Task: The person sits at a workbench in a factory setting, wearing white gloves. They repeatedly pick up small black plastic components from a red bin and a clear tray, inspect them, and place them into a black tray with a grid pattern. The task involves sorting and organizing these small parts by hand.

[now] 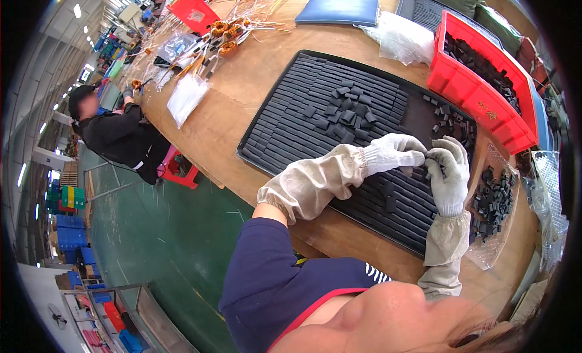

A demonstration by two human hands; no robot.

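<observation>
My left hand, in a white knit glove, reaches over the right part of a black tray. Its fingers are pinched together. Close by, my right hand, gloved too, has its fingers curled, and the fingertips of both hands nearly meet. Whatever they grip is too small or hidden to make out. Rows of flat black pieces line the tray, with a loose heap of short black pieces on top. Small dark cylindrical pieces lie scattered at the tray's right end, just beyond my right hand.
A red bin of black pieces stands at the far right. Right of my right forearm, more small black pieces rest on clear plastic. A blue folder, plastic bags and copper-wound coils lie farther back. A co-worker sits at left.
</observation>
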